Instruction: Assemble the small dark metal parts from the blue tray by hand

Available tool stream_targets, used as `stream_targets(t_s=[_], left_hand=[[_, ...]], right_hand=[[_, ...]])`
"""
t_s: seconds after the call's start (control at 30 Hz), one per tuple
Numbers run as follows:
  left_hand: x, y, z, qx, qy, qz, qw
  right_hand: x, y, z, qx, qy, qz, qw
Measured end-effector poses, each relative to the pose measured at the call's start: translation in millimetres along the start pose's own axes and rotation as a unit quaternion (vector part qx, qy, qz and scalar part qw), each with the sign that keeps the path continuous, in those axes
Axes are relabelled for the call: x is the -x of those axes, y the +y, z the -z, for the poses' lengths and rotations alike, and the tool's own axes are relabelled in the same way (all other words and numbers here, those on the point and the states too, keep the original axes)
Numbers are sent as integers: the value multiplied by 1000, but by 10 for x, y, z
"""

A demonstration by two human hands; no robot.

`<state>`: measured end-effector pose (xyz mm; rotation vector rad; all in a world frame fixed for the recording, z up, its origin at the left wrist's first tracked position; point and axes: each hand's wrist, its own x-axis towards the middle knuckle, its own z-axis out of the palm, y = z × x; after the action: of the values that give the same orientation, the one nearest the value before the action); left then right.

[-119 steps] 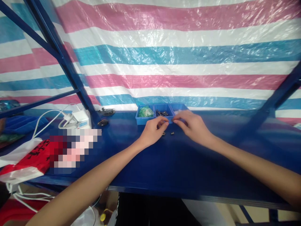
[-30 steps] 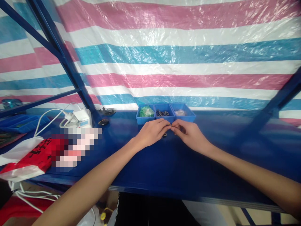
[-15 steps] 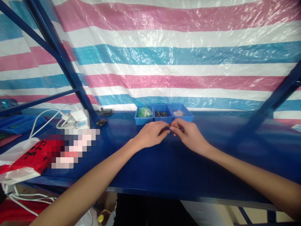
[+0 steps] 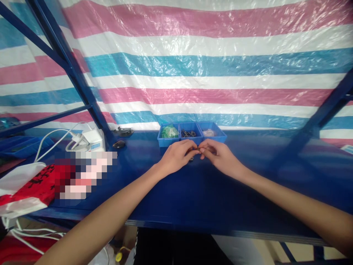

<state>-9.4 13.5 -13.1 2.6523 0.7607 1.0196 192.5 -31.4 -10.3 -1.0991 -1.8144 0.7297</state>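
Note:
My left hand (image 4: 178, 155) and my right hand (image 4: 216, 154) meet fingertip to fingertip over the blue table (image 4: 193, 198), just in front of three joined bins. Both are pinched closed around something small and dark, mostly covered by the fingers; its kind cannot be made out. A small dark piece (image 4: 191, 159) shows just under my left fingers. Behind the hands, the left bin (image 4: 168, 142) holds green and white packets (image 4: 169, 131), the middle bin (image 4: 190, 140) holds small dark parts (image 4: 188, 133), and the right bin (image 4: 220, 137) holds clear plastic bags (image 4: 209, 132).
To the left lie a black computer mouse (image 4: 119, 144), a flat dark object (image 4: 123, 131), a white power strip (image 4: 96, 141) with cables, and a red and white bag (image 4: 38, 184). Blue frame posts (image 4: 82, 86) rise at both sides before a striped plastic sheet (image 4: 193, 66).
My fingers have shifted slightly around the small thing between them. A small dark piece now shows under my left fingers. The arms have barely moved.

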Motion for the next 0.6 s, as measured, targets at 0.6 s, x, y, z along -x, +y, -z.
stream_targets(t_s=[0.6], left_hand=[[-14, 60, 38, 34, -30, 6, 999]], right_hand=[[27, 26, 90, 299, -9, 156, 941]])
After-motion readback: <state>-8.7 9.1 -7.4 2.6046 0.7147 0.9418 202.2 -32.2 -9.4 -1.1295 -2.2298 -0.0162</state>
